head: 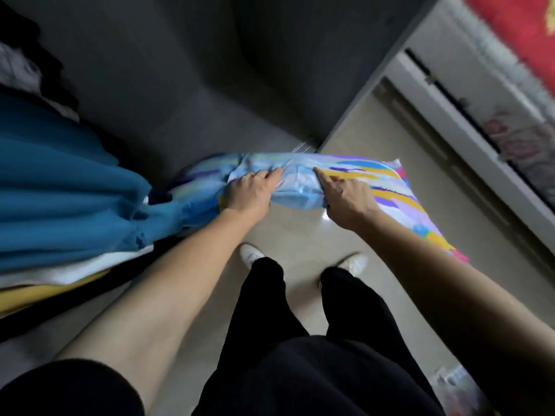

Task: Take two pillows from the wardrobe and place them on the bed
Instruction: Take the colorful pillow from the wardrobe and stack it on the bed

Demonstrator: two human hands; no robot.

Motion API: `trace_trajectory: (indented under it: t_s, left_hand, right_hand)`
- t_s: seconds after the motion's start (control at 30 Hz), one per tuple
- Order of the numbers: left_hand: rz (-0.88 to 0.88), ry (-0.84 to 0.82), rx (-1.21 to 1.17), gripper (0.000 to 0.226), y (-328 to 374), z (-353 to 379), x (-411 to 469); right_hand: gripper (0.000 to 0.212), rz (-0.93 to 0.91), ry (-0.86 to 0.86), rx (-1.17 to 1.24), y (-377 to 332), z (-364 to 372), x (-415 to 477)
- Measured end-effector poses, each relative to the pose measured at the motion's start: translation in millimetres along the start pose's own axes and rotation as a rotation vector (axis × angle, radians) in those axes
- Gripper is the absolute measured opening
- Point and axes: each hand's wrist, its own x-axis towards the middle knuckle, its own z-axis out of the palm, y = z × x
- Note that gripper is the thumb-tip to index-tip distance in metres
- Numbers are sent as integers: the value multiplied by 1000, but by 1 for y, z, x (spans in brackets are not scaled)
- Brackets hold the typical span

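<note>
A pillow (387, 187) with a colourful streaked cover in blue, yellow, purple and pink hangs over the floor in front of me. My left hand (250, 193) grips its bunched pale-blue middle from the left. My right hand (345, 199) holds the same bunched part from the right, index finger stretched out. The pillow's left end reaches into the dark wardrobe (150, 70). The bed (516, 31) with a red cover shows at the top right. The picture is motion-blurred.
Teal fabric (66, 187) hangs out of the wardrobe at left, over white and yellow folded cloth (45, 292). The bed's white base with a dark slot (444, 94) runs along the right. Beige tiled floor (300, 235) lies below, with my feet in white shoes.
</note>
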Motion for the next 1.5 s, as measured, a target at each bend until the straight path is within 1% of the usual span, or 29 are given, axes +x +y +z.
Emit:
trace_trajectory:
  t_s: [0.1, 0.17, 0.23, 0.33, 0.4, 0.5, 0.57, 0.7, 0.83, 0.97, 1.13, 1.2, 1.27, 1.4, 1.5]
  left_hand:
    - [62, 27, 35, 70, 49, -34, -2]
    - [107, 48, 70, 75, 90, -54, 1]
    - [159, 66, 118, 86, 139, -72, 6]
    - [228, 143, 176, 97, 221, -105, 16]
    - [266, 199, 195, 92, 280, -129, 23]
    - [335, 256, 190, 67, 365, -166, 37]
    - [377, 319, 180, 56, 411, -191, 44]
    - [432, 413, 160, 54, 478, -240, 54]
    - [484, 525, 105, 60, 509, -280, 76]
    - [508, 585, 90, 65, 523, -308, 110]
    - [526, 643, 103, 63, 522, -341, 176]
    - [523, 638, 67, 52, 520, -358, 211]
    - [478, 607, 76, 39, 521, -379, 247]
    - [436, 607, 84, 47, 525, -419, 316]
    - [474, 644, 49, 43, 531, -445, 364]
  right_hand:
    - [85, 16, 31, 1, 40, -30, -44]
    - [85, 41, 57, 3, 76, -47, -71]
    - [84, 78, 95, 15, 118, -60, -100]
    - [80, 141, 166, 26, 189, -78, -149]
    - [78, 189, 234, 21, 237, -88, -182]
    - [72, 289, 370, -13, 306, -105, -227]
    - [68, 347, 437, -13, 343, -120, -252]
    - [65, 429, 576, -82, 403, -156, -286]
    - [63, 449, 712, -126, 438, -189, -292]
    - [60, 457, 789, -123, 466, -221, -275]
    - [54, 439, 764, -117, 501, -268, -223]
    - [52, 429, 743, -130, 518, -293, -194]
    - [52, 424, 733, -140, 537, -321, -165]
    - [51, 422, 742, -162, 574, -376, -118]
    - [51, 429, 762, -164, 602, -406, -91]
